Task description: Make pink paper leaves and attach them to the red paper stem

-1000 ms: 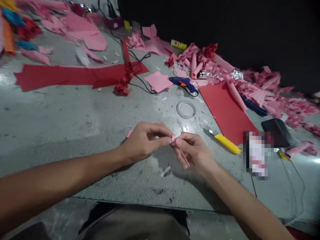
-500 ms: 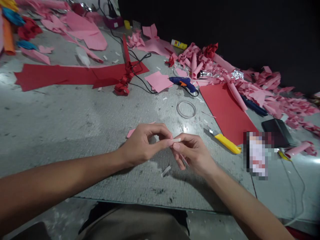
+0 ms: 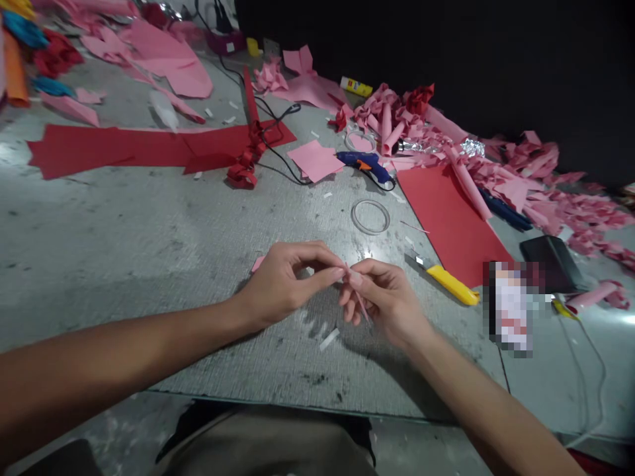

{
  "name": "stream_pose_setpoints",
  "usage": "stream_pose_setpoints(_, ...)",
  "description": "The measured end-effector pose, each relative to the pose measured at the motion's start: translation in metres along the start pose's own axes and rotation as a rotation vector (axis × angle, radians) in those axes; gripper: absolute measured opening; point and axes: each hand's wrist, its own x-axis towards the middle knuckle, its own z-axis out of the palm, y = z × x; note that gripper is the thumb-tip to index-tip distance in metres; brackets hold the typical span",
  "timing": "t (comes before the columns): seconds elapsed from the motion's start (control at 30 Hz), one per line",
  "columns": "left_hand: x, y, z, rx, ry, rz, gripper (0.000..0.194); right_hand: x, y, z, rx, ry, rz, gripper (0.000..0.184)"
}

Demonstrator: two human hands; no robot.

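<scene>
My left hand (image 3: 292, 276) is closed in a pinch, its thumb and forefinger tips meeting my right hand's fingertips. What sits between the left fingertips is too small to make out. My right hand (image 3: 384, 294) pinches a thin pink paper strip (image 3: 362, 305), which slants down across its curled fingers. On the table below the hands lies a small white strip (image 3: 329, 340). A scrap of pink paper (image 3: 256, 264) is partly hidden behind my left hand.
Right of my hands lie a yellow box cutter (image 3: 452, 284) and red paper (image 3: 446, 218). Beyond are a tape roll (image 3: 370, 217), a blue glue gun (image 3: 366, 165), pink squares (image 3: 316, 160) and a glue stick (image 3: 356, 86). Crumpled pink paper (image 3: 526, 165) lines the back.
The white piece that showed at my fingertips is no longer plainly visible. My right hand has turned slightly, and the pink strip now stands up between the fingertips.
</scene>
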Motion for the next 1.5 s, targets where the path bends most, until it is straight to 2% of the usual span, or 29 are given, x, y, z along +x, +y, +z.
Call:
stream_pose_setpoints(0.5, -0.0002, 0.0016, 0.0010, 0.044, 0.016, -0.013, 0.011, -0.0006, 0.0019, 0.0018, -0.107, 0.035, 0.010, 0.026)
stream_pose_setpoints(0.77, -0.0005, 0.0009, -0.0006, 0.050, -0.002, -0.020, 0.011, -0.0001, 0.0032, 0.0026, -0.089, 0.013, -0.014, 0.020)
stream_pose_setpoints(1.2, 0.0007, -0.0002, -0.0025, 0.071, -0.030, -0.025, 0.015, 0.0007, 0.0031, 0.0041, -0.125, 0.012, -0.032, 0.025)
stream_pose_setpoints(1.5, 0.0003, 0.0000, 0.0008, 0.137, 0.000, -0.004, 0.015, -0.0005, 0.0057, 0.0039, -0.228, 0.053, -0.060, 0.034)
